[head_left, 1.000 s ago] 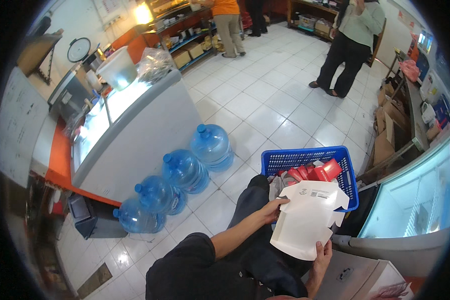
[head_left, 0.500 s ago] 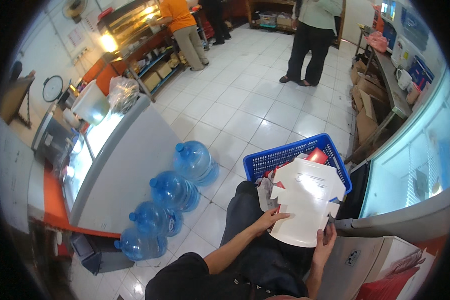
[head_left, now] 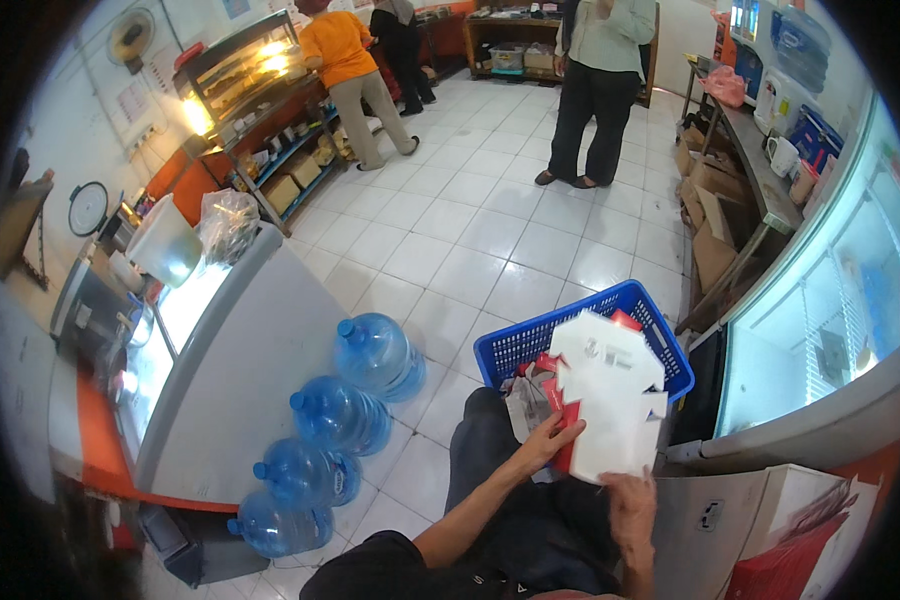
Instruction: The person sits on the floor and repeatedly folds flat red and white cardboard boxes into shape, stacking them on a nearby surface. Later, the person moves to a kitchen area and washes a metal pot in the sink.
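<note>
A flat die-cut cardboard box blank (head_left: 615, 400), white inside with red on its outer face, lies over my lap, its far end above the basket. My left hand (head_left: 548, 442) grips its left edge, where a red flap shows by the fingers. At the near edge, my right hand (head_left: 630, 505) has its fingers bent onto the board, slightly blurred. Beyond, a blue plastic basket (head_left: 510, 350) holds several red-and-white cardboard pieces (head_left: 535, 385), partly hidden by the blank.
Several large blue water bottles (head_left: 378, 355) stand on the floor at left, beside a white counter (head_left: 240, 360). An open glass-door fridge (head_left: 820, 330) and a low white cabinet (head_left: 705, 520) are close on my right. Further off, people stand on the tiled floor (head_left: 470, 190).
My right hand has shifted from the blank's right side to its near edge. The blank has turned slightly, and more red shows along its left side. The whole view has tilted a little.
</note>
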Action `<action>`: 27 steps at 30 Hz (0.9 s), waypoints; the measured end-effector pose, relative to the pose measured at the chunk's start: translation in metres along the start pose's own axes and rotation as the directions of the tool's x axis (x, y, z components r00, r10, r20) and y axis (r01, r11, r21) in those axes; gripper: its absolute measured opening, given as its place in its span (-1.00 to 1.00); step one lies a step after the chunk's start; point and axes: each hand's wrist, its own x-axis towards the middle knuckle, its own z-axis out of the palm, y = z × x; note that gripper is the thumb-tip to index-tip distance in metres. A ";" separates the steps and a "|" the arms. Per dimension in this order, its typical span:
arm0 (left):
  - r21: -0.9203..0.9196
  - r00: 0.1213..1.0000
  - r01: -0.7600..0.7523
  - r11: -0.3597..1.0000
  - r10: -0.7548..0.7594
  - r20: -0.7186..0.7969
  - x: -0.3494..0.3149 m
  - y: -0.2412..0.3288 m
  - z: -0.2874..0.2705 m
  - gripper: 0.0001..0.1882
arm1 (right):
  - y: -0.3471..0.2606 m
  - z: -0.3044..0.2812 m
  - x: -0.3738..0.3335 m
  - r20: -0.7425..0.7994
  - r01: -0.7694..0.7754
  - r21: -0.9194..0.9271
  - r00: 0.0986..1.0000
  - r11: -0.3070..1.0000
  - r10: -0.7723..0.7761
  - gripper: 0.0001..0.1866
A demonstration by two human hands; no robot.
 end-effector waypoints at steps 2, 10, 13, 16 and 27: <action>-0.035 0.998 -0.007 0.999 0.010 0.066 -0.007 0.013 -0.002 -0.30 | -0.013 -0.025 0.013 -0.200 0.060 -0.025 0.978 0.998 -0.064 -0.76; 0.010 0.959 -0.110 0.994 0.103 0.265 -0.001 0.030 0.015 -0.36 | -0.030 -0.163 0.028 -0.496 0.022 -0.300 0.851 0.954 -0.176 -0.65; 0.034 0.963 -0.108 0.994 0.096 0.253 -0.006 0.017 0.017 -0.39 | -0.032 -0.212 0.003 -0.606 -0.109 -0.466 0.762 0.878 -0.227 -0.70; 0.041 0.959 -0.057 0.998 0.043 0.279 -0.012 0.002 0.021 -0.42 | -0.036 -0.256 -0.046 -0.766 -0.327 -0.449 0.619 0.832 -0.170 -0.71; 0.257 0.903 -0.056 0.965 -0.061 0.426 -0.003 0.010 0.058 -0.46 | 0.000 -0.322 -0.195 -0.912 -0.849 -0.035 0.243 0.527 0.331 -0.72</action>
